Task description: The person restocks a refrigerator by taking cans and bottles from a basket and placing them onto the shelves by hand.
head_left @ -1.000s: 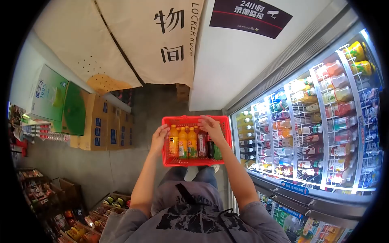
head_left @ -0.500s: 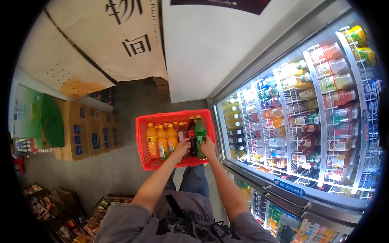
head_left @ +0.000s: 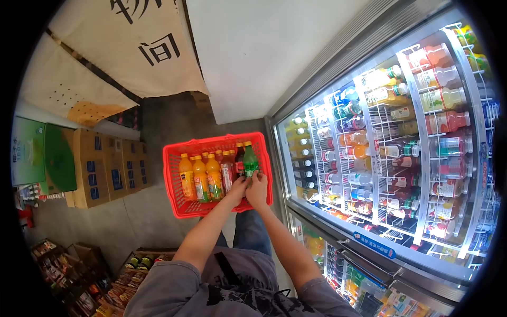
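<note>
A red plastic basket (head_left: 170, 186) stands in front of me with several drink bottles upright inside. At its right end is a green soda bottle (head_left: 250, 154), and my right hand (head_left: 257, 188) has its fingers closed on the lower part. My left hand (head_left: 237, 190) is right beside it, closed at the lower part of a dark cola bottle (head_left: 240, 155); its grip is partly hidden. A bottle with a reddish label (head_left: 227, 171) stands left of the cola. Farther left are several orange juice bottles (head_left: 199, 174), with more behind them.
A lit drinks fridge (head_left: 372, 153) with several racks of bottles runs along the right. Cardboard boxes (head_left: 91, 169) are stacked at the left. Snack racks (head_left: 122, 288) stand at the lower left. A printed cloth (head_left: 158, 79) hangs ahead beside a white panel (head_left: 237, 58).
My right hand has moved left and now meets my left hand. The green bottle has shifted in closer to the cola bottle. The basket appears slightly farther left and higher in view.
</note>
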A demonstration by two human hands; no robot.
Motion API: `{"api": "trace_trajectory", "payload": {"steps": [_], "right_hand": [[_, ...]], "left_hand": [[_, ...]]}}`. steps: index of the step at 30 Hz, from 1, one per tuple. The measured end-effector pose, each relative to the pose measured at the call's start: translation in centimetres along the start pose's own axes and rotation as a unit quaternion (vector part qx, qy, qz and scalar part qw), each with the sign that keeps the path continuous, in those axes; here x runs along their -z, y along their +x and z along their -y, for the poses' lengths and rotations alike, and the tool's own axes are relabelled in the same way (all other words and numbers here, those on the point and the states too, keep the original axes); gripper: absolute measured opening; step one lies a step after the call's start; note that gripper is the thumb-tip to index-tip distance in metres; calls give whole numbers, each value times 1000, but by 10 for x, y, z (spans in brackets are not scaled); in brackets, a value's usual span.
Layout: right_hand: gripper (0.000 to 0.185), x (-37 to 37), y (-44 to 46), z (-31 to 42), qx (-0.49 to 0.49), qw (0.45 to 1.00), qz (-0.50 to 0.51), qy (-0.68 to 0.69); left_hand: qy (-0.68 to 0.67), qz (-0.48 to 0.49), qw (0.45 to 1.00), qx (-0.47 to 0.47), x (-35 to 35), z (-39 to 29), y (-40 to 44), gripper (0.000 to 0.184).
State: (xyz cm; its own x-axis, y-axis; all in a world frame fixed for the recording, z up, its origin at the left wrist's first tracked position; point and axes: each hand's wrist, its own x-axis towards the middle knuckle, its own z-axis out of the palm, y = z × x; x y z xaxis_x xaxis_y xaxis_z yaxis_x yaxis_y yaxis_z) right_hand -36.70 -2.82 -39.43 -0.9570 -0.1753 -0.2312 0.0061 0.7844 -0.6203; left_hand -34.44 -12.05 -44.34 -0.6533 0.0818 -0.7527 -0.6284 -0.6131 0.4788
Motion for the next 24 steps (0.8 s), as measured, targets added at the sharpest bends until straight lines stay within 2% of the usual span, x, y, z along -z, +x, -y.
{"api": "trace_trajectory", "payload": {"steps": [5, 7, 12, 14, 18, 20, 24], "right_hand": [[55, -12, -5, 2, 19, 998, -39, -36], [54, 2, 1, 8, -89, 995, 31, 19], [53, 16, 0, 6, -72, 996, 20, 38], [57, 7, -4, 1, -37, 998, 1, 55], [61, -3, -11, -1, 9, 995, -31, 94], [65, -2, -13, 3, -8, 993, 36, 115], [62, 16, -26, 33, -9, 978, 63, 201]], "left_hand": [[-68, 40, 996, -48, 1, 6, 0, 43], [-40, 38, 997, -49, 2, 7, 4, 45], [-5, 6, 999, -43, 15, 3, -1, 53], [-10, -7, 999, -50, 19, -2, -12, 60], [5, 12, 1000, -12, 29, -25, -44, 52], [31, -26, 998, -45, 31, -35, -58, 59], [86, -21, 991, -95, 33, -63, -96, 64]]}}
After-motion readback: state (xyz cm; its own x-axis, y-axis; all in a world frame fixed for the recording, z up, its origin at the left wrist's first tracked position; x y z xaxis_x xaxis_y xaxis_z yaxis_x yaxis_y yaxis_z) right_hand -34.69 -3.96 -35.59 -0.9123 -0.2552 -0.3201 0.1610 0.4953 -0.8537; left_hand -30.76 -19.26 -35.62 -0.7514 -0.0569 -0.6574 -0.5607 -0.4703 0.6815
